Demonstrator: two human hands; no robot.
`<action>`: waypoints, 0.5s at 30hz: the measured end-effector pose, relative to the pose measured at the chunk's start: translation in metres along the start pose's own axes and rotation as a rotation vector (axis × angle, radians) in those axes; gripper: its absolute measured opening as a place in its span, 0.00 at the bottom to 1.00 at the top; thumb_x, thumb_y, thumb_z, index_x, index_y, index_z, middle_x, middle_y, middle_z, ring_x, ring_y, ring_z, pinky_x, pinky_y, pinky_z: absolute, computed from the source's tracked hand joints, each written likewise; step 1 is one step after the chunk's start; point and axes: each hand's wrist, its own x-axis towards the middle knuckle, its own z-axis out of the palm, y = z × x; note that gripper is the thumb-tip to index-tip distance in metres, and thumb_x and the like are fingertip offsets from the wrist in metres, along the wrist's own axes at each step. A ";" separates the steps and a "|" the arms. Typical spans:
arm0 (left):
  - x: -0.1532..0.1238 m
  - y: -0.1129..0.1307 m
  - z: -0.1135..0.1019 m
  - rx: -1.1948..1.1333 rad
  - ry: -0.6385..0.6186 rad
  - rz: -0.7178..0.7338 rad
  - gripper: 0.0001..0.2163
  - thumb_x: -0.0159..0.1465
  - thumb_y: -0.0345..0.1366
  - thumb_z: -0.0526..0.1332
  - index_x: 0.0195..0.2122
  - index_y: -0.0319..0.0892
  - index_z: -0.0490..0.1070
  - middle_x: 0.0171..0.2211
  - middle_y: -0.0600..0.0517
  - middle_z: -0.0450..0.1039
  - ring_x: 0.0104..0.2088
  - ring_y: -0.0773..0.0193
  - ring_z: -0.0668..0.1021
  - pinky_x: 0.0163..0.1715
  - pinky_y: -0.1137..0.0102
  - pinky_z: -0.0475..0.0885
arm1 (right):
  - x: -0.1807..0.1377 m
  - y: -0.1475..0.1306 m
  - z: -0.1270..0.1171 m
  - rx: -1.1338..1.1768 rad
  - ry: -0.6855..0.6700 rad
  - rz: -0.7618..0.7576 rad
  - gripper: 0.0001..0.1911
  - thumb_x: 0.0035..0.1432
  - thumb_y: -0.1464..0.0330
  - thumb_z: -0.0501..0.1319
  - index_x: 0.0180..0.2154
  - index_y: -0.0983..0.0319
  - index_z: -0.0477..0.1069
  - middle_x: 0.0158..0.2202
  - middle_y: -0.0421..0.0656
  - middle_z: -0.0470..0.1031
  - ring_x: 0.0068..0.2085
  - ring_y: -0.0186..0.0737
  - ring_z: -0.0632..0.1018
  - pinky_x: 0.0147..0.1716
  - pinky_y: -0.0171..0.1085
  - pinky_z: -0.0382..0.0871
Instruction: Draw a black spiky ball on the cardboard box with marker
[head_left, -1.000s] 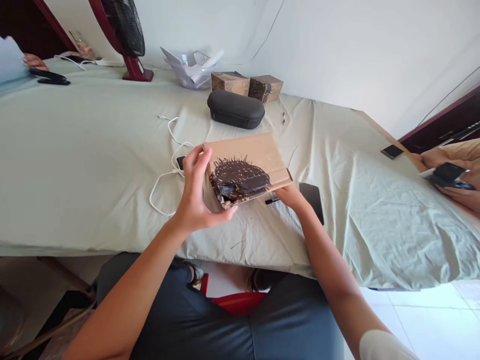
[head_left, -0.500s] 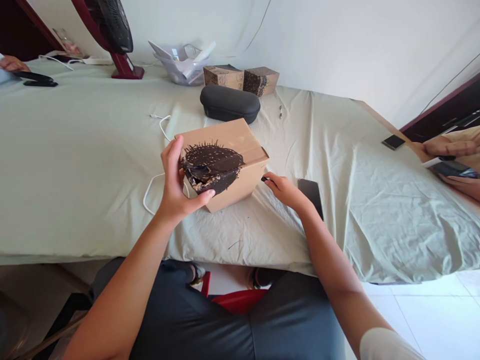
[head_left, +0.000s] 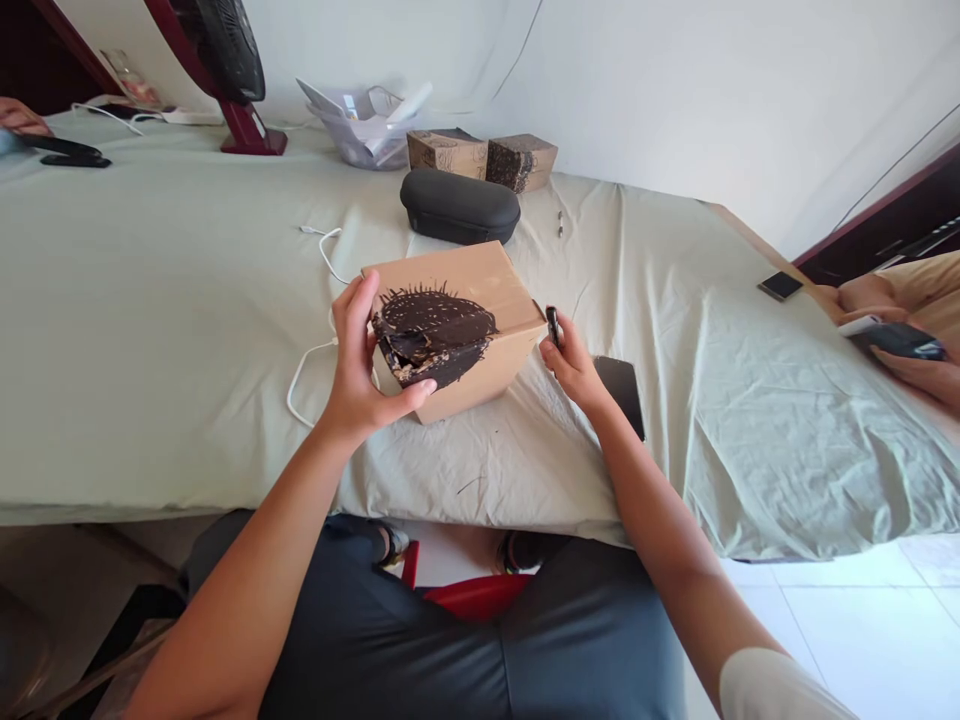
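A brown cardboard box (head_left: 480, 270) stands tilted on the cloth in front of me. One corner carries a dark, hairy-edged scribbled patch (head_left: 442, 318) and looks torn open. My left hand (head_left: 356, 355) grips that torn corner, thumb on the near side and fingers on the far side. Closed around a short black marker (head_left: 553, 326), my right hand (head_left: 571, 362) is just off the box's right edge. The marker points upward; its lower part is hidden in the fingers. A dark phone (head_left: 622, 395) lies beside my right wrist.
Behind the box are a black zip case (head_left: 460, 205), two smaller cardboard boxes (head_left: 448, 155), a plastic basket (head_left: 360, 140) and a fan (head_left: 251, 130). A white cable (head_left: 294, 385) runs at the left. Other people's hands (head_left: 911, 350) show at both sides.
My right hand has risen and moved slightly right, turning the marker upright, away from the box's side. The box and my left hand have shifted a little to the right.
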 end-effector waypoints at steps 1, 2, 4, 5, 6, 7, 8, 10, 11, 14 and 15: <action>0.001 0.000 0.000 -0.002 -0.001 0.007 0.55 0.57 0.64 0.74 0.79 0.65 0.45 0.78 0.48 0.47 0.79 0.35 0.56 0.74 0.39 0.66 | 0.001 0.000 0.001 0.028 0.010 0.008 0.21 0.71 0.56 0.60 0.61 0.53 0.65 0.34 0.36 0.70 0.31 0.38 0.70 0.35 0.39 0.72; 0.001 0.000 0.000 -0.004 -0.002 0.014 0.55 0.57 0.64 0.73 0.79 0.66 0.45 0.78 0.48 0.47 0.79 0.34 0.55 0.74 0.39 0.67 | 0.001 -0.001 0.003 0.056 0.022 0.018 0.18 0.71 0.56 0.61 0.58 0.53 0.66 0.33 0.35 0.69 0.30 0.37 0.70 0.33 0.38 0.70; 0.002 0.000 0.001 0.000 -0.007 0.019 0.54 0.56 0.65 0.73 0.79 0.66 0.44 0.78 0.50 0.46 0.79 0.31 0.55 0.73 0.37 0.67 | 0.001 -0.002 0.005 0.095 0.052 0.050 0.16 0.72 0.55 0.59 0.56 0.52 0.65 0.30 0.33 0.66 0.26 0.35 0.66 0.27 0.36 0.64; 0.002 0.000 0.001 0.006 -0.007 0.022 0.54 0.57 0.64 0.72 0.79 0.66 0.44 0.77 0.51 0.46 0.79 0.29 0.54 0.72 0.36 0.68 | 0.001 -0.002 0.007 0.102 0.065 0.067 0.16 0.72 0.54 0.59 0.56 0.52 0.63 0.28 0.31 0.64 0.23 0.34 0.63 0.24 0.35 0.60; 0.002 -0.001 0.002 0.013 -0.006 0.026 0.53 0.57 0.64 0.72 0.79 0.66 0.45 0.77 0.51 0.46 0.79 0.28 0.55 0.72 0.36 0.68 | 0.001 -0.002 0.009 0.105 0.069 0.083 0.18 0.73 0.53 0.58 0.58 0.51 0.61 0.26 0.30 0.61 0.22 0.34 0.60 0.22 0.35 0.57; 0.002 -0.001 0.002 0.019 -0.009 0.031 0.53 0.57 0.64 0.72 0.79 0.66 0.45 0.77 0.51 0.47 0.78 0.28 0.55 0.71 0.37 0.68 | 0.000 -0.001 0.011 0.108 0.064 0.094 0.19 0.73 0.52 0.58 0.58 0.50 0.60 0.25 0.29 0.59 0.21 0.34 0.57 0.21 0.35 0.55; 0.001 -0.002 0.002 0.026 -0.008 0.039 0.53 0.57 0.63 0.72 0.79 0.65 0.45 0.77 0.51 0.47 0.78 0.29 0.56 0.72 0.37 0.68 | 0.000 0.000 0.013 0.114 0.050 0.101 0.20 0.73 0.50 0.58 0.58 0.50 0.59 0.24 0.28 0.57 0.20 0.35 0.57 0.21 0.35 0.56; 0.001 -0.003 0.003 0.037 0.004 0.064 0.54 0.56 0.64 0.73 0.79 0.64 0.45 0.77 0.49 0.47 0.78 0.31 0.56 0.73 0.37 0.65 | -0.001 0.003 0.018 0.130 0.022 0.103 0.20 0.72 0.46 0.57 0.54 0.50 0.61 0.25 0.30 0.58 0.22 0.37 0.61 0.24 0.37 0.62; 0.001 -0.003 0.004 0.042 0.008 0.074 0.55 0.56 0.64 0.73 0.79 0.64 0.45 0.77 0.48 0.47 0.78 0.32 0.56 0.74 0.37 0.64 | -0.001 0.004 0.020 0.127 0.016 0.096 0.21 0.71 0.44 0.57 0.53 0.51 0.62 0.27 0.33 0.63 0.26 0.38 0.66 0.28 0.38 0.68; 0.001 -0.002 0.005 0.045 0.024 0.105 0.55 0.57 0.64 0.73 0.80 0.63 0.46 0.77 0.46 0.47 0.79 0.34 0.55 0.77 0.38 0.57 | 0.001 0.001 0.019 0.072 0.097 0.051 0.23 0.69 0.42 0.58 0.50 0.52 0.68 0.43 0.43 0.75 0.45 0.45 0.77 0.51 0.45 0.77; 0.000 -0.002 0.006 0.040 0.025 0.109 0.55 0.56 0.63 0.74 0.80 0.63 0.46 0.77 0.45 0.47 0.79 0.34 0.55 0.77 0.38 0.55 | 0.004 -0.004 0.015 0.052 0.165 0.035 0.23 0.69 0.42 0.57 0.50 0.52 0.69 0.47 0.44 0.75 0.50 0.46 0.77 0.57 0.47 0.75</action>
